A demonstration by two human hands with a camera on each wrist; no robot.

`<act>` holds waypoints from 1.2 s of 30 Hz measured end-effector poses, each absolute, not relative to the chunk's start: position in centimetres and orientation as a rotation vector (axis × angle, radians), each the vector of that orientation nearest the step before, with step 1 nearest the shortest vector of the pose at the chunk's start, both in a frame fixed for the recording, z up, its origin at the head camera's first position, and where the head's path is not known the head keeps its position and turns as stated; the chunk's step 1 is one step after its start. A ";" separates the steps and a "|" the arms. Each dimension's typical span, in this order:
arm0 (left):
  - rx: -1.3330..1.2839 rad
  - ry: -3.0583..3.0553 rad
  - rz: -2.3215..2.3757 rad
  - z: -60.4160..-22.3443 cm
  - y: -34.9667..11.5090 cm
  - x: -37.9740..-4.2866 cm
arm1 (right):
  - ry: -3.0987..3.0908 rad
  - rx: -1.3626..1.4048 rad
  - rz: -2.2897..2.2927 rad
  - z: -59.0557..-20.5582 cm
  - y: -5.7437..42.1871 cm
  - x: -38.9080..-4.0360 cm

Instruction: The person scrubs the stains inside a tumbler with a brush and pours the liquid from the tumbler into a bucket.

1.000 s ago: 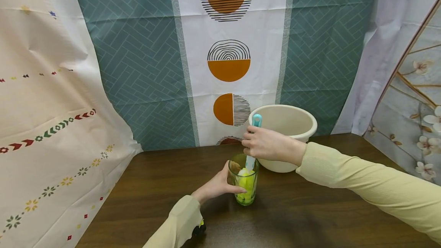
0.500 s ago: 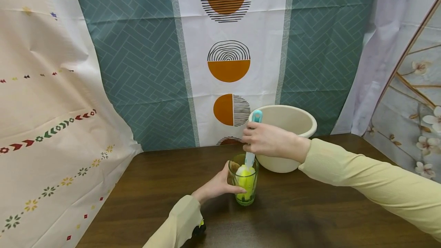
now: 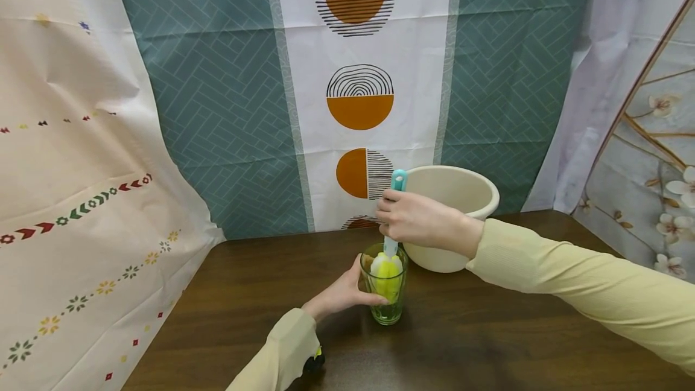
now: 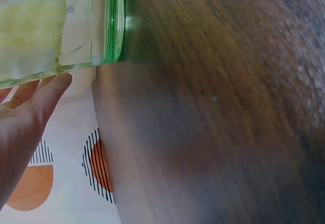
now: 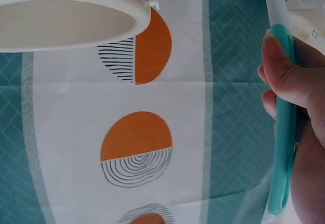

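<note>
A green-tinted drinking glass (image 3: 389,311) stands upright on the wooden table. Wrapped around its left side, my left hand (image 3: 347,292) has the thumb across the front; the left wrist view shows fingers against the glass wall (image 4: 109,26). My right hand (image 3: 418,220), above the rim, grips the teal handle (image 5: 285,148) of a cup-cleaning brush, thumb laid along it in the right wrist view. The brush's yellow-and-white sponge head (image 3: 387,271) is inside the upper part of the glass, with a gap beneath it. The handle's looped end points up.
A cream plastic basin (image 3: 434,262) stands just behind and right of the glass, partly covered by my right hand. Patterned cloths hang behind the dark brown table (image 3: 260,282) and at both sides. Something black and yellow (image 3: 314,359) shows at my left sleeve.
The right hand has raised the brush slightly and tipped its handle end left. The sponge head sits higher, leaving the glass's lower part see-through. Left hand and glass have stayed put.
</note>
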State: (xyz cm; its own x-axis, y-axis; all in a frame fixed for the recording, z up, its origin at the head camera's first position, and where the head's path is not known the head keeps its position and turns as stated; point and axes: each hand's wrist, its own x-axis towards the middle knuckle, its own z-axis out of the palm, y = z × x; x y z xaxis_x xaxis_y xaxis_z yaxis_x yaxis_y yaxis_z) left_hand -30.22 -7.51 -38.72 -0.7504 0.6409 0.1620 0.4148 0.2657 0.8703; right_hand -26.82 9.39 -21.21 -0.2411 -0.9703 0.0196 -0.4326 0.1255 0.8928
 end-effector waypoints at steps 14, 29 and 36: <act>0.941 2.298 1.475 -36.4 -7.4 -28.2 | -1.787 1.336 -1.131 -20.9 9.0 -26.2; 0.916 2.354 1.427 -38.8 -7.5 -30.2 | -1.887 1.397 -0.996 -20.1 9.9 -26.7; 0.934 2.316 1.440 -38.8 -7.5 -30.2 | -1.899 1.372 -1.009 -19.8 10.0 -26.6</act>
